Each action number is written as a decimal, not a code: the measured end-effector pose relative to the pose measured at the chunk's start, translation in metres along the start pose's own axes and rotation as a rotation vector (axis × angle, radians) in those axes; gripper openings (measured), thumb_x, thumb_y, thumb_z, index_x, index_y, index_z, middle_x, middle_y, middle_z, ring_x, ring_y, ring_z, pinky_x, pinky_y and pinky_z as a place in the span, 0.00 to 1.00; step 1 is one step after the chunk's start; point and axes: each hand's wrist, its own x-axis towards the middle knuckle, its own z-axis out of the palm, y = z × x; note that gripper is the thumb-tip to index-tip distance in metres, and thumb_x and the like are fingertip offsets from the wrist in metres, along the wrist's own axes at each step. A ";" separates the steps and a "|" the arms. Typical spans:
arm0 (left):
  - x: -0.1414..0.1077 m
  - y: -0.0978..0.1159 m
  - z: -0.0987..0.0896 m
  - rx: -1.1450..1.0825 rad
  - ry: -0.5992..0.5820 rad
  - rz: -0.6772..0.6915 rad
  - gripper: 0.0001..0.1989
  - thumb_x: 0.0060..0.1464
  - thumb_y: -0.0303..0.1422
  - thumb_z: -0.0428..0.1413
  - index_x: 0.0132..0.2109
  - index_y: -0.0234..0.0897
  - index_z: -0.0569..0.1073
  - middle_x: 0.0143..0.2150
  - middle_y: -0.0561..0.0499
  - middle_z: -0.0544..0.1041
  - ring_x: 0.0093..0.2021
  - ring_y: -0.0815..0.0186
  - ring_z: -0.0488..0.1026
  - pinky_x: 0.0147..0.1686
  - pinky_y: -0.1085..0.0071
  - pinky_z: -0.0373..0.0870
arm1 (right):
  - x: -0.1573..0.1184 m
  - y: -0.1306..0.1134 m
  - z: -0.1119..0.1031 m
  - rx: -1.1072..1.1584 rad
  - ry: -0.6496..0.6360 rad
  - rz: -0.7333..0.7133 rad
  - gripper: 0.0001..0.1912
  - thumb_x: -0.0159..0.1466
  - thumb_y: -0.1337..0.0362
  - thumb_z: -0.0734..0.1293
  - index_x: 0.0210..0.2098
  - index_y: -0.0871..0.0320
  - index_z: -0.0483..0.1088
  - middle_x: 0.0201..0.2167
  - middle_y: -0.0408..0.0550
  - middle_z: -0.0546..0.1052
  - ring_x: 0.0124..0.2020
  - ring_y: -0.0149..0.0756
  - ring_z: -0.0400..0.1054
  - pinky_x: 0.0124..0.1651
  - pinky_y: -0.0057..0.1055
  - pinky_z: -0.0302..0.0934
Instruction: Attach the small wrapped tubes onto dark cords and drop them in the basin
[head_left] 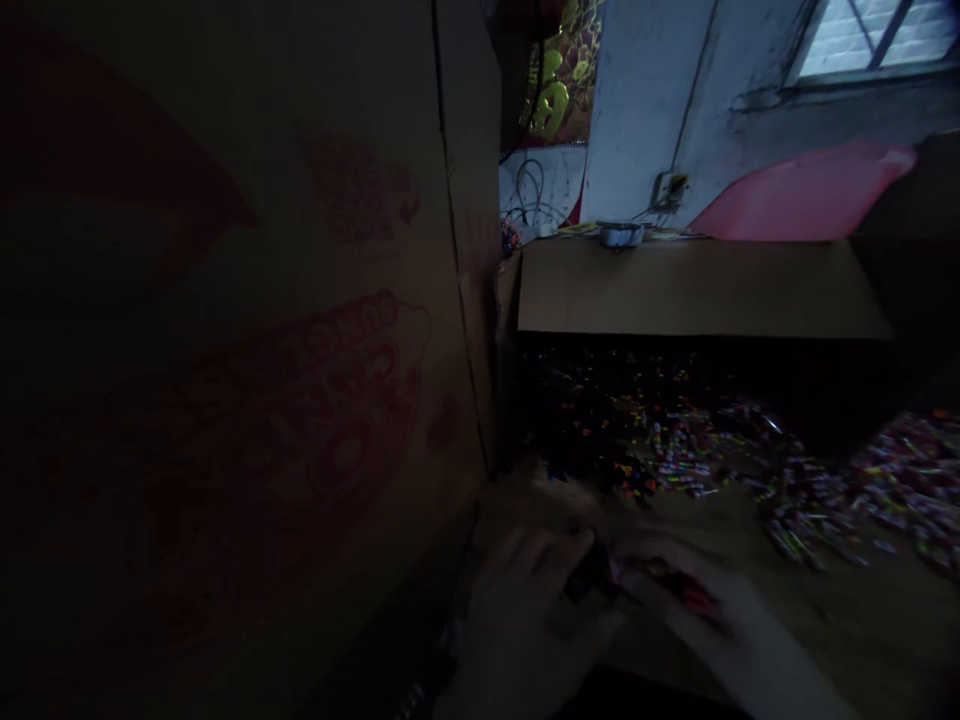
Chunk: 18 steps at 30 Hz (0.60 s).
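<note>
Low in the dim head view, my two hands are close together over a brown surface (757, 560). My left hand (521, 610) is curled, its fingertips and thumb at a small dark object (592, 572) of a kind I cannot make out. From the other side, the fingers of my right hand (697, 610) meet the same dark object. Small red and yellowish pieces (699, 597) show in the curl of my right hand. Just beyond the hands lie small orange and blue pieces (634, 480). Blur and shadow hide the finer detail.
A tall cardboard box (337, 350) with red print walls off the left. Many small shiny wrapped pieces (817, 510) are strewn to the right. Behind them is a cardboard flap (697, 290), with a pink plastic sheet (810, 195), wall socket (670, 188) and window (877, 40) beyond.
</note>
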 end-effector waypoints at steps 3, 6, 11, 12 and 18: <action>-0.006 -0.015 0.026 -0.008 -0.007 0.018 0.17 0.51 0.37 0.59 0.48 0.41 0.70 0.44 0.50 0.77 0.42 0.61 0.74 0.42 0.64 0.72 | -0.002 0.029 0.013 0.080 0.028 0.068 0.16 0.60 0.55 0.66 0.46 0.50 0.74 0.45 0.44 0.78 0.47 0.36 0.72 0.48 0.24 0.66; -0.018 -0.029 0.056 -0.071 -0.108 -0.074 0.13 0.51 0.36 0.58 0.45 0.42 0.72 0.42 0.51 0.78 0.42 0.62 0.74 0.42 0.68 0.72 | -0.005 0.069 0.025 0.088 0.113 0.048 0.21 0.58 0.54 0.67 0.50 0.50 0.72 0.50 0.45 0.75 0.54 0.41 0.67 0.54 0.31 0.63; -0.040 -0.042 0.098 -0.036 -0.188 -0.108 0.07 0.46 0.26 0.54 0.35 0.40 0.73 0.35 0.51 0.77 0.36 0.65 0.73 0.38 0.71 0.70 | -0.015 0.134 0.037 0.145 0.102 0.059 0.21 0.55 0.49 0.68 0.45 0.50 0.76 0.49 0.49 0.76 0.52 0.50 0.68 0.54 0.42 0.63; -0.042 -0.044 0.103 -0.037 -0.198 -0.096 0.07 0.44 0.26 0.54 0.34 0.40 0.73 0.35 0.51 0.77 0.36 0.65 0.73 0.37 0.71 0.69 | -0.016 0.142 0.038 0.195 0.072 0.072 0.21 0.55 0.49 0.68 0.45 0.50 0.76 0.49 0.49 0.76 0.51 0.50 0.69 0.53 0.41 0.64; -0.040 -0.049 0.117 0.044 -0.251 -0.011 0.05 0.47 0.31 0.56 0.35 0.39 0.73 0.33 0.51 0.77 0.36 0.65 0.72 0.40 0.70 0.68 | -0.014 0.148 0.037 0.300 0.108 0.096 0.23 0.55 0.45 0.66 0.43 0.52 0.77 0.47 0.51 0.77 0.48 0.50 0.71 0.50 0.39 0.67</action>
